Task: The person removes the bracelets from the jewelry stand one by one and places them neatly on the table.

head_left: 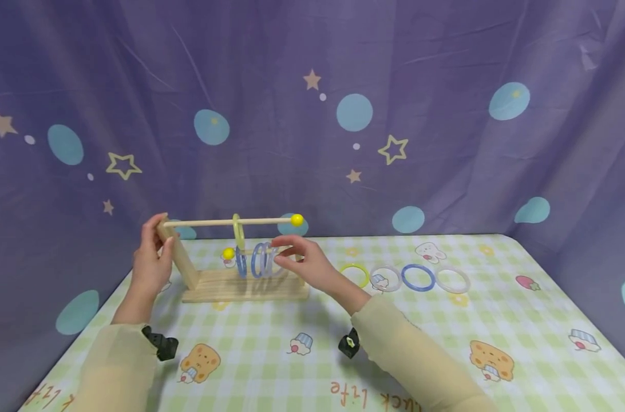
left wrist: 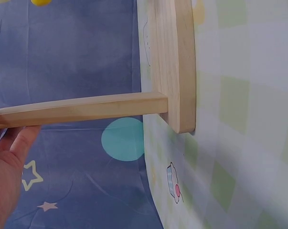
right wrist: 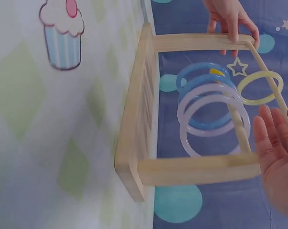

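A wooden stand (head_left: 245, 293) has two posts, each bearing a rod with a yellow ball at its end. My left hand (head_left: 151, 257) grips the top of the left post (left wrist: 86, 109), thumb on one side and fingers on the other. One yellow ring (head_left: 238, 232) hangs on the upper rod (head_left: 204, 223). Blue rings (right wrist: 201, 67) and pale lavender rings (right wrist: 249, 121) hang on the lower rod. Beside the right post and these rings, my right hand (head_left: 312, 266) has its fingers extended, with nothing held, as the right wrist view (right wrist: 282, 162) shows.
On the checked tablecloth (head_left: 302, 377), right of the stand, lie a yellow ring (head_left: 367, 276), a clear ring (head_left: 399, 280), a blue ring (head_left: 433, 280) and a pale pinkish ring (head_left: 467, 283) in a row. A purple patterned curtain (head_left: 292, 46) hangs behind the table.
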Demonstrator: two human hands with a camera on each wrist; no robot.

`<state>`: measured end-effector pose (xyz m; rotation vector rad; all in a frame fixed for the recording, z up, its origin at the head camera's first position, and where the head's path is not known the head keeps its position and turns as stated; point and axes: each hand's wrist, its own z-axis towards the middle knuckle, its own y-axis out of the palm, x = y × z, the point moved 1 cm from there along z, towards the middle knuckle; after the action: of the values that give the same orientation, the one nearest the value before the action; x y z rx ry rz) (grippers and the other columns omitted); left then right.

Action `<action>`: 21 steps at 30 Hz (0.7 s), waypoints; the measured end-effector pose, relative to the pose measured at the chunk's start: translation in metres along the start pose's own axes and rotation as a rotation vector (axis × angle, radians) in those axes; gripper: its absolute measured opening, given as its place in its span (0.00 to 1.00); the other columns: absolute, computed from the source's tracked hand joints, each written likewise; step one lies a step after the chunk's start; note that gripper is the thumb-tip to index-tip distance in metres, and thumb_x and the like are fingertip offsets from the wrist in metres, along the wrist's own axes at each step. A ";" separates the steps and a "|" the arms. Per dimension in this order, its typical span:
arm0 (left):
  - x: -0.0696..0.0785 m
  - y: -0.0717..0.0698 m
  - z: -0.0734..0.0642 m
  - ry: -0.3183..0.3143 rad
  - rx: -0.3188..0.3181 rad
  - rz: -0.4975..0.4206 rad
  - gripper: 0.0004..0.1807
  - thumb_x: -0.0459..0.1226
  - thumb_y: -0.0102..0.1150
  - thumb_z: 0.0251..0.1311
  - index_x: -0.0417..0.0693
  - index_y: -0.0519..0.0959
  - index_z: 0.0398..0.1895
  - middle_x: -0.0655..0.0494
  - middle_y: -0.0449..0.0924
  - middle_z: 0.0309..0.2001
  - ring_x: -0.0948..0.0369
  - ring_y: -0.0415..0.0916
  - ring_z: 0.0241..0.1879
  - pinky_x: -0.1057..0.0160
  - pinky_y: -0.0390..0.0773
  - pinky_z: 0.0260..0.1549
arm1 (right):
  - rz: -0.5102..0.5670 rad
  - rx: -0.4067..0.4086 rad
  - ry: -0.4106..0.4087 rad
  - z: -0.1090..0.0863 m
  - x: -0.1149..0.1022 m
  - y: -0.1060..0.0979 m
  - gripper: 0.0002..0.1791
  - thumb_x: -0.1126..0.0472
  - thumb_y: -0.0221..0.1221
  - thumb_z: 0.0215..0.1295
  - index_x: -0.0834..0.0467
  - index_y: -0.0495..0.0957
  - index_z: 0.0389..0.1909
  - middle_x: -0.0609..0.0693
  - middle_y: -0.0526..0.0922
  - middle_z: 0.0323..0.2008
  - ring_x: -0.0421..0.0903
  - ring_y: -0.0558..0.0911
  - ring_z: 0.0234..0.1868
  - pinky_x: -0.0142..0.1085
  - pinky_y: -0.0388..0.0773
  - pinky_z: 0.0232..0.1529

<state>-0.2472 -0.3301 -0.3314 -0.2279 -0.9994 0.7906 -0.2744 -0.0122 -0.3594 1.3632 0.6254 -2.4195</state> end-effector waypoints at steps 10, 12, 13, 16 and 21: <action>-0.001 -0.001 0.000 0.003 -0.002 0.001 0.28 0.29 0.41 0.73 0.51 0.53 0.73 0.26 0.68 0.58 0.33 0.65 0.60 0.35 0.68 0.53 | 0.041 0.001 -0.002 0.014 0.007 0.022 0.23 0.70 0.61 0.65 0.66 0.71 0.61 0.60 0.76 0.58 0.51 0.81 0.47 0.33 0.82 0.42; -0.001 -0.001 0.000 0.000 -0.002 0.001 0.28 0.29 0.41 0.73 0.51 0.53 0.73 0.26 0.68 0.59 0.33 0.65 0.60 0.35 0.69 0.53 | 0.051 0.000 0.001 0.016 0.008 0.026 0.24 0.70 0.61 0.65 0.66 0.70 0.61 0.61 0.76 0.58 0.53 0.80 0.48 0.33 0.81 0.42; 0.000 -0.001 0.000 -0.004 -0.003 -0.004 0.28 0.29 0.42 0.73 0.52 0.53 0.73 0.26 0.68 0.59 0.34 0.65 0.60 0.35 0.69 0.53 | 0.051 -0.001 0.001 0.017 0.008 0.028 0.24 0.70 0.61 0.65 0.65 0.70 0.62 0.60 0.75 0.59 0.53 0.80 0.48 0.32 0.81 0.43; 0.001 -0.001 0.000 -0.012 -0.004 -0.007 0.28 0.29 0.42 0.73 0.52 0.53 0.73 0.27 0.69 0.59 0.34 0.65 0.61 0.35 0.69 0.53 | 0.049 -0.001 -0.004 0.019 0.007 0.033 0.26 0.70 0.61 0.65 0.64 0.69 0.63 0.60 0.75 0.60 0.52 0.80 0.48 0.33 0.81 0.43; 0.001 0.000 0.000 -0.020 -0.006 -0.008 0.28 0.28 0.42 0.73 0.52 0.53 0.73 0.27 0.69 0.59 0.34 0.65 0.61 0.35 0.69 0.53 | 0.005 0.003 0.010 0.024 0.003 0.040 0.27 0.68 0.61 0.66 0.60 0.68 0.65 0.57 0.74 0.61 0.47 0.81 0.49 0.32 0.81 0.43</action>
<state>-0.2471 -0.3296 -0.3306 -0.2218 -1.0211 0.7842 -0.2750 -0.0586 -0.3601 1.3767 0.6201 -2.4124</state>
